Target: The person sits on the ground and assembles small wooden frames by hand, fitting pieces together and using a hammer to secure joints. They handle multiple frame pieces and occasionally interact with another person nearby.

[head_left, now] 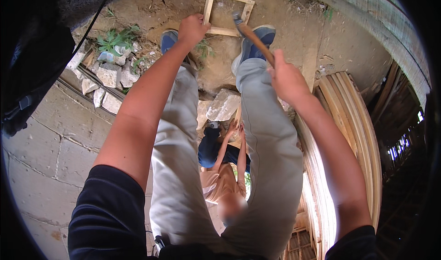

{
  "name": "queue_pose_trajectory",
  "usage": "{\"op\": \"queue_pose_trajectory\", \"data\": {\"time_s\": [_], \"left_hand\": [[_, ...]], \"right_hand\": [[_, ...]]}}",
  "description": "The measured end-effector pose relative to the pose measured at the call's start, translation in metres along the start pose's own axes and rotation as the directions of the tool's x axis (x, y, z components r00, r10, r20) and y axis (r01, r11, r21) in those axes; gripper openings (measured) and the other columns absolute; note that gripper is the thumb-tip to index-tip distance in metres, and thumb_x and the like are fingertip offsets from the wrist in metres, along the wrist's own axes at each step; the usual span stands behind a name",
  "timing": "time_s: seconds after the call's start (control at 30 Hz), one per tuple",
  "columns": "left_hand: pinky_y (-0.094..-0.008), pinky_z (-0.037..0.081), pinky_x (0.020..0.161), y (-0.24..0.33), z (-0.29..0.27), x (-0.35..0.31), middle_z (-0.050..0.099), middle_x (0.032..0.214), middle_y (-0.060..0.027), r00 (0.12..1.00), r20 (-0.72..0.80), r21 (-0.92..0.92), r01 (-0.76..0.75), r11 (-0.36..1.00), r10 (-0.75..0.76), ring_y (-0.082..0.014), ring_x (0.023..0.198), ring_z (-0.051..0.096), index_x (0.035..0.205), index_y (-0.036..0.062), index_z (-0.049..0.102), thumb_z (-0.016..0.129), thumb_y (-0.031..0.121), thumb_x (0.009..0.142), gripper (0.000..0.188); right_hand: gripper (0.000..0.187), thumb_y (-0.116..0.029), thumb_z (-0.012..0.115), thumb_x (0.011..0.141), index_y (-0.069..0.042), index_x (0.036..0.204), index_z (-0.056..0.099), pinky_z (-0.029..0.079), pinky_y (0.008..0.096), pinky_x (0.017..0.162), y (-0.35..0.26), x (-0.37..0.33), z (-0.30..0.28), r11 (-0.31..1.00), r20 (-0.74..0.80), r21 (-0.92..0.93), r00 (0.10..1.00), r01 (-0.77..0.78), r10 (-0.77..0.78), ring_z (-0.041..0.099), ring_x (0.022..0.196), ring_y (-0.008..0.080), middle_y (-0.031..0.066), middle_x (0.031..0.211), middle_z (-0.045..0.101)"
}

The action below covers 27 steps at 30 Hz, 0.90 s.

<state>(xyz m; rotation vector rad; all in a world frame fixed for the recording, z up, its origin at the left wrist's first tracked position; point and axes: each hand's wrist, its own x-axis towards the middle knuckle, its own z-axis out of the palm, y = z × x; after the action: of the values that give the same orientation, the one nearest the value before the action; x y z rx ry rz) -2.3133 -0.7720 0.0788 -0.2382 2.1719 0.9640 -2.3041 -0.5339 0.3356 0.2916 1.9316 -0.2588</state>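
Note:
A small rectangular wooden frame [223, 31] lies on the dirt just beyond my shoes. My left hand [192, 29] is closed on its near left corner, fingers wrapped over the side strip. In my right hand [289, 78] is the wooden handle of a hammer [255, 41], which slants up and to the left. The metal hammer head shows over the inside of the frame, close to its right side. Whether the head touches the wood, I cannot tell.
My blue shoes [258, 47] flank the frame's near edge. Broken stones [110, 75] and weeds [116, 39] lie on the left. Stacked wooden strips [351, 117] stand at the right. Between my legs shows another person [225, 179], hands on a thin wooden piece.

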Motion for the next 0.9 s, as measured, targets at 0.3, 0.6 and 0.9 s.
{"op": "queue_pose_trajectory", "data": {"time_s": [0.3,0.6,0.9], "left_hand": [[-0.0365,0.057,0.078,-0.006,-0.002,0.002,0.075,0.091,-0.0145,0.996,-0.058,0.014,-0.073,0.997,0.073,-0.0266,0.083,0.074,0.111,0.009,0.075,0.077,0.028,0.083,0.034],[-0.0327,0.056,0.075,-0.025,0.005,0.014,0.075,0.086,-0.014,1.0,0.013,-0.08,-0.017,0.997,0.018,-0.0206,0.077,0.073,0.109,0.006,0.076,0.074,0.024,0.087,0.029],[-0.0344,0.057,0.074,-0.016,0.0,0.011,0.074,0.082,-0.0152,1.0,-0.007,0.0,-0.013,1.0,0.013,-0.0246,0.074,0.073,0.107,0.0098,0.077,0.075,0.029,0.085,0.029]], "right_hand": [[0.022,-0.026,0.045,0.104,-0.01,0.119,0.044,0.055,0.0525,0.069,-0.005,0.019,0.053,0.949,-0.06,-0.283,0.985,0.141,-0.165,0.068,0.079,0.0427,0.0201,0.099,0.065],[0.047,-0.011,0.052,0.094,-0.009,0.14,0.042,0.06,0.0399,0.064,-0.013,0.014,0.062,0.875,-0.059,-0.483,0.995,0.038,-0.076,0.073,0.081,0.0333,0.017,0.105,0.065],[0.052,-0.011,0.055,0.092,0.007,0.139,0.042,0.059,0.0391,0.076,-0.078,0.018,0.045,0.849,0.006,-0.529,1.0,0.006,-0.003,0.068,0.105,0.0287,0.0196,0.119,0.063]]}}
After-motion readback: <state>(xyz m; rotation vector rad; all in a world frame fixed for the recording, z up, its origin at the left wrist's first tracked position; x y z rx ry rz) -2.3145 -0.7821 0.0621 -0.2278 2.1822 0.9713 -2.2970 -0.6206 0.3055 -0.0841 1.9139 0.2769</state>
